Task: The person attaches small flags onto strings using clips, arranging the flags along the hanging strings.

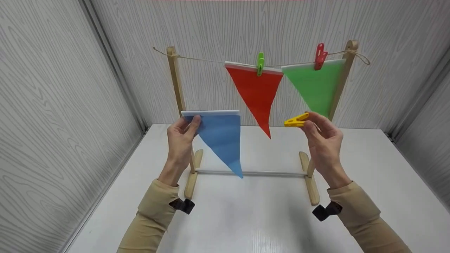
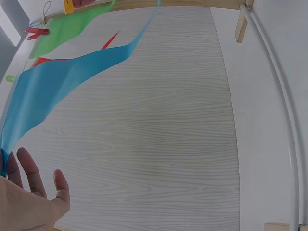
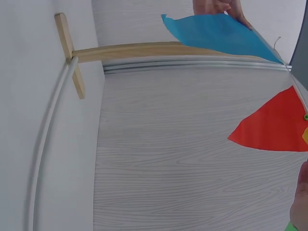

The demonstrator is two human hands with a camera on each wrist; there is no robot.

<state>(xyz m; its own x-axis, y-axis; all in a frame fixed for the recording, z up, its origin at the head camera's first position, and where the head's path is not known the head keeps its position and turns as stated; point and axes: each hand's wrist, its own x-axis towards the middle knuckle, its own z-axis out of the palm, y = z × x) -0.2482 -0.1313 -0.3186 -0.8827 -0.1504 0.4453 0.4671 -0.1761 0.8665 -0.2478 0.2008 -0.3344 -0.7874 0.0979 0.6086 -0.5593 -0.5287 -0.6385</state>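
My left hand (image 1: 182, 137) pinches a blue triangular pennant (image 1: 223, 135) near the left end of its white top edge, thumb in front. The pennant hangs point down, below the string and apart from it. Between thumb and fingers of my right hand (image 1: 325, 137) is a yellow clothespin (image 1: 296, 120), its nose toward the left. On the string (image 1: 202, 59) a red pennant (image 1: 258, 91) hangs from a green clothespin (image 1: 260, 64). Right of it, a green pennant (image 1: 318, 82) hangs from a red clothespin (image 1: 320, 58). In the right wrist view, the right hand (image 3: 301, 199) shows only partly.
A wooden stand holds the string between its left post (image 1: 175, 80) and right post (image 1: 342, 80). A white bar (image 1: 274, 173) joins its feet low down, on the white table (image 1: 253, 218). Wood-grain panels (image 1: 211, 24) stand behind and at both sides.
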